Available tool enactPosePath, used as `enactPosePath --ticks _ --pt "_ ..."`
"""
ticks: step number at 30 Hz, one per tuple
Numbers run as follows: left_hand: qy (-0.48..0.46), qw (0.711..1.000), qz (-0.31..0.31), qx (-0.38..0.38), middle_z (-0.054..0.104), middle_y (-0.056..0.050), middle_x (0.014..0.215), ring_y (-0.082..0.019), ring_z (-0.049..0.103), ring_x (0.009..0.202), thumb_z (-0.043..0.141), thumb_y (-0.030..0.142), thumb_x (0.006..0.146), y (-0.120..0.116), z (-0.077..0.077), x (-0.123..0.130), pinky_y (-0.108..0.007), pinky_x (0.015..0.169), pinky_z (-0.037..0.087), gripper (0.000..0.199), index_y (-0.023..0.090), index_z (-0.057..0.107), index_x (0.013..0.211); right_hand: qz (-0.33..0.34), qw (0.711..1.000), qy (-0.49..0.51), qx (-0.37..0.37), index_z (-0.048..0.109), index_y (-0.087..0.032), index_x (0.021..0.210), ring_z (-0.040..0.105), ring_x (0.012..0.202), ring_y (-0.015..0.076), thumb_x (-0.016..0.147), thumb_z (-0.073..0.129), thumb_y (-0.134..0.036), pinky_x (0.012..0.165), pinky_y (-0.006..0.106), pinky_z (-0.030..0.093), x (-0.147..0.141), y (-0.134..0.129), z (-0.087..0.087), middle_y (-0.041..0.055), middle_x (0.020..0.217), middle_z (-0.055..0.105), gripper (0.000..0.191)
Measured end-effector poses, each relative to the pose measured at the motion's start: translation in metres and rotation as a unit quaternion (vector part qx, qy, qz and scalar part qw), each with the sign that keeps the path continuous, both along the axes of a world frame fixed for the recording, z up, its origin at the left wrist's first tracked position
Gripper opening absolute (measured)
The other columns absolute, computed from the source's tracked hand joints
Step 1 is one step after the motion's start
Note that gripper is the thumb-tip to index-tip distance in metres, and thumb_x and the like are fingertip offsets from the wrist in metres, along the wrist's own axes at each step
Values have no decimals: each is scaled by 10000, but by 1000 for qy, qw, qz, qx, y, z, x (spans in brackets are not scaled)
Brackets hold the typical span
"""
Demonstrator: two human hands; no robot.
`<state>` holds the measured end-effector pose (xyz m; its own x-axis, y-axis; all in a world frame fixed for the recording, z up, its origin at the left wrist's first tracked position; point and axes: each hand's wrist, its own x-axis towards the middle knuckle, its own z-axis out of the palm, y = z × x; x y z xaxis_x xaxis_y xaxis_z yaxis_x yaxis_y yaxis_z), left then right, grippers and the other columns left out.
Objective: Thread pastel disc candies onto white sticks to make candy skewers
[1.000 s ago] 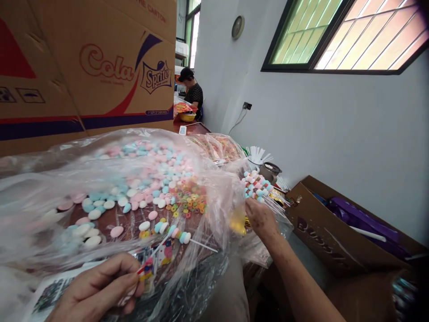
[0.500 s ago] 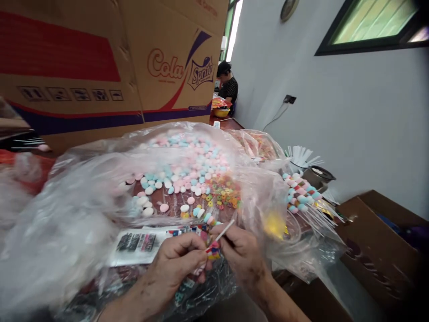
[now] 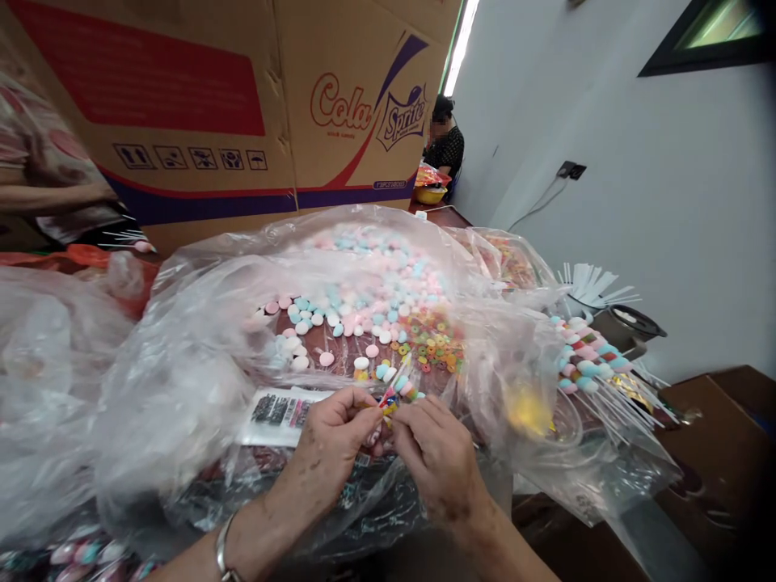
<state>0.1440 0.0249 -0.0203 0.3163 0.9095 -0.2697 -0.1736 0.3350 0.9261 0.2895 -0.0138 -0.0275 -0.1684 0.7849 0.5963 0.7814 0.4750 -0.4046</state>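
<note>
My left hand [image 3: 343,424] is closed in a pinch on a small colourful candy wrapper [image 3: 388,403] with a pale stick [image 3: 401,373] rising from it. My right hand [image 3: 433,449] is closed too, its fingertips bent against the right side of that wrapper. What lies between the fingers is partly hidden. Just beyond them lies a skewer of pastel marshmallows [image 3: 385,373]. Loose pink, white and blue marshmallows [image 3: 339,311] and small ring-shaped gummies [image 3: 433,339] spread inside a clear plastic bag [image 3: 200,323]. A white printed packet [image 3: 279,416] lies left of my hands.
Finished marshmallow skewers [image 3: 585,360] are stacked at the right beside white sticks [image 3: 591,284] and a dark pot [image 3: 630,323]. A big Cola/Sprite carton [image 3: 212,97] stands behind. Another carton [image 3: 715,412] is at lower right. Two other people are partly visible at the back.
My right hand has come in closer to my left, its fingers now on the wrapper. The pale stick is tilted more upright. The view has shifted left, showing another person's arm.
</note>
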Motion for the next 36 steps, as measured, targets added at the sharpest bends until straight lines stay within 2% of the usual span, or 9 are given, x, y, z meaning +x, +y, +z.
enactPosePath --ticks 4,7,11,15,23,29,31,33,36 --pt "47 998 -28 26 549 57 467 -98 497 446 672 278 699 9 3 0 -200 455 377 158 183 571 622 3 978 -145 147 672 -147 886 471 680 194 996 410 -106 650 333 387 2 1 0 53 700 604 287" --pt "68 986 -150 26 558 56 487 -109 520 458 635 239 682 18 8 -5 -209 467 397 81 177 597 646 81 962 -189 178 679 -128 979 525 849 219 1027 356 -126 747 368 411 14 5 7 89 916 682 327" --pt "116 934 -339 -8 612 33 568 -120 564 501 597 151 608 27 15 -13 -216 489 436 54 159 637 643 226 933 -261 99 656 -151 871 519 837 182 1027 379 -107 712 340 416 27 13 24 69 1080 675 321" --pt "139 904 -401 -42 616 41 543 -94 507 438 600 116 557 30 18 -15 -214 482 439 88 154 645 622 291 910 -292 35 648 -148 855 515 784 172 1020 423 -118 665 324 416 29 11 35 45 923 662 281" --pt "190 901 -390 -29 561 57 495 -114 540 498 593 107 524 30 28 -15 -201 483 423 107 167 612 611 260 921 -286 47 645 -105 967 526 716 203 1014 331 -98 627 348 410 27 -3 31 83 830 644 318" --pt "228 874 -430 7 539 46 508 -122 529 484 552 122 541 27 34 -15 -219 463 403 49 169 560 549 255 926 -278 11 623 -139 887 527 730 210 1017 328 -124 635 354 398 24 -7 25 72 826 637 322" --pt "277 861 -418 85 519 49 498 -124 505 482 538 112 585 23 31 -14 -220 451 368 70 179 545 568 234 930 -280 33 613 -146 851 519 717 212 1009 314 -113 646 360 393 21 -7 17 72 809 627 340" --pt "352 834 -350 244 534 34 520 -130 484 502 508 81 650 19 24 -12 -236 467 355 119 186 537 602 173 951 -248 72 598 -155 801 505 676 205 994 320 -99 627 352 376 16 -2 6 68 759 607 343" --pt "453 729 -158 489 612 -35 650 -172 508 579 430 -3 737 14 10 -3 -293 549 424 227 173 572 713 39 987 -123 93 550 -193 704 467 591 176 964 408 -133 559 319 323 9 15 -6 28 638 552 303"
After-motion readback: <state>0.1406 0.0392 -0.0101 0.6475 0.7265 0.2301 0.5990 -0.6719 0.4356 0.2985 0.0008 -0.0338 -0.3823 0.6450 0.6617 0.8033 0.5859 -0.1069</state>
